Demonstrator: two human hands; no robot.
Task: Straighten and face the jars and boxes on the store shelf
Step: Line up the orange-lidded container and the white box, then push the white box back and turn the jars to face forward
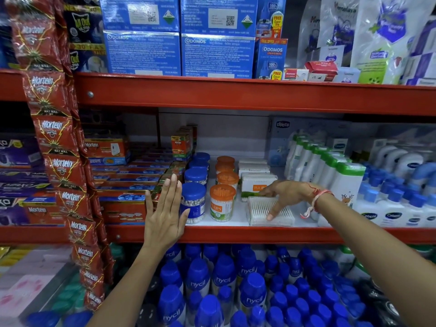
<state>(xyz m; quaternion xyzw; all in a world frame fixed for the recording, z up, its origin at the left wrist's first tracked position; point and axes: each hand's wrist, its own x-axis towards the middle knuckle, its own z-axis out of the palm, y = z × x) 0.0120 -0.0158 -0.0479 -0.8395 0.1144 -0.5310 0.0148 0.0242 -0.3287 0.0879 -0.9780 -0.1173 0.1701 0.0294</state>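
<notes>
From the head view, the left hand (165,213) stands flat and upright, grip wide open with fingers straight, holding nothing; its thumb touches the front blue-lidded cotton-bud jar (194,203) at its 3 o'clock. An orange-lidded Tulips jar (222,202) stands just beside that jar, at its 3 o'clock. The right hand (284,194) lies spread on a clear flat box of cotton buds (259,212) on the red shelf (236,234), fingers open, thumb pressing the lid, not closed around it.
</notes>
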